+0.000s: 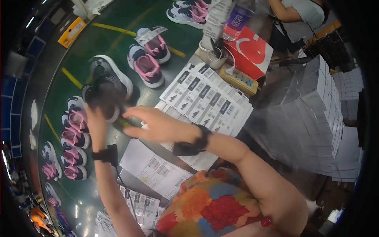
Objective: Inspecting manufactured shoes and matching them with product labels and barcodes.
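A pair of dark grey and black sneakers with white soles stands on the green worktable in front of me. My left hand (94, 118) is at the side of the nearer dark sneaker (104, 96), its fingers closed on the shoe, partly hidden and smeared by motion. Just right of that shoe's heel is my right hand (152, 123), thumb and fingers spread apart. Beyond the nearer shoe, the other dark sneaker (121, 77) leans with its pale sole facing right. Sheets of printed labels (205, 100) lie to the right, past my right hand.
Pink and navy sneakers (146, 67) stand farther off, and several more (73, 154) line the left. A power strip (239, 79), a red box (250, 51), a cup (213, 55) and a bottle (239, 19) stand behind the labels. Stacked white boxes (316, 102) are at right; another person (300, 17) is beyond.
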`<state>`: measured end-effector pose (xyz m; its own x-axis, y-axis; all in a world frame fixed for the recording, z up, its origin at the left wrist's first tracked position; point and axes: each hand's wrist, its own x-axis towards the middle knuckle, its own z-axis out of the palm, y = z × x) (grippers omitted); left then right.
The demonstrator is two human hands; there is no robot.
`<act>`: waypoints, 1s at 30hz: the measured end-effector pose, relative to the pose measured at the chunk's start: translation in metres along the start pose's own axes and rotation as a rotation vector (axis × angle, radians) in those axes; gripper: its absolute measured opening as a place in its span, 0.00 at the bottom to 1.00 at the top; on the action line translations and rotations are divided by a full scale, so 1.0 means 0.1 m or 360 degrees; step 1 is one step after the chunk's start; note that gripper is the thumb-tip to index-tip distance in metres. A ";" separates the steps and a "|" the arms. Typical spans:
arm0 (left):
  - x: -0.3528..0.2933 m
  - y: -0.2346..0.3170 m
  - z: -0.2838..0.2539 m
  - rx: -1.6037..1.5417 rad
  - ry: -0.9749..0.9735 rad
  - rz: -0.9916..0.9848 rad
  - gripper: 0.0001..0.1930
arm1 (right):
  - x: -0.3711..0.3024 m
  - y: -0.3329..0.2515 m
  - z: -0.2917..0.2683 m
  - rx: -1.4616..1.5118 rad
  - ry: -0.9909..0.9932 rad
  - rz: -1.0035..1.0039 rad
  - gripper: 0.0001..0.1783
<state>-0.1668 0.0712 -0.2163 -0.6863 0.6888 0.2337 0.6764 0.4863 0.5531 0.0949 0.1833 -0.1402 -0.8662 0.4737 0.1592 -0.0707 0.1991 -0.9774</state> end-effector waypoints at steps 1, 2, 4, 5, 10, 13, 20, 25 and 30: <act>-0.02 0.48 -0.12 0.0006 -0.0243 -0.0320 0.32 | -0.33 0.02 -0.22 -0.0297 0.0262 -0.0236 0.22; -0.10 0.53 -0.22 -0.0022 -0.0195 -0.0279 0.30 | -0.60 -0.05 -0.43 -0.0578 0.0375 -0.0164 0.22; -0.30 0.53 -0.36 0.0274 0.0050 0.0177 0.28 | -1.08 0.08 -0.85 -0.1202 0.0771 0.0030 0.26; -0.38 0.72 -0.39 0.0234 0.0069 0.0205 0.26 | -1.31 0.12 -1.05 -0.1380 0.0827 0.0261 0.29; -0.74 1.75 -0.12 -0.0214 -0.0363 0.0481 0.25 | -1.87 0.26 -1.33 -0.1900 0.0810 0.0892 0.36; -0.92 2.17 0.04 -0.0416 -0.0850 -0.0033 0.31 | -1.81 0.22 -1.28 -0.0887 0.0764 0.1017 0.26; -1.18 2.03 0.32 -0.1264 -0.1159 -0.1135 0.35 | -1.88 -0.02 -1.07 0.0924 0.0625 0.0867 0.16; -1.39 1.66 0.23 -0.2048 -0.0916 -0.1218 0.21 | -1.86 0.23 -1.43 -0.0582 0.0854 0.0641 0.20; -1.50 1.29 0.05 -0.2229 -0.0764 -0.1178 0.22 | -1.87 0.47 -1.66 -0.1761 0.1139 0.0782 0.19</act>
<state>0.0247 0.0327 -0.1838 -0.4096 0.7653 -0.4965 -0.6715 0.1155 0.7320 0.3352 0.2467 -0.1933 -0.2287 0.9526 0.2005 0.8720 0.2920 -0.3928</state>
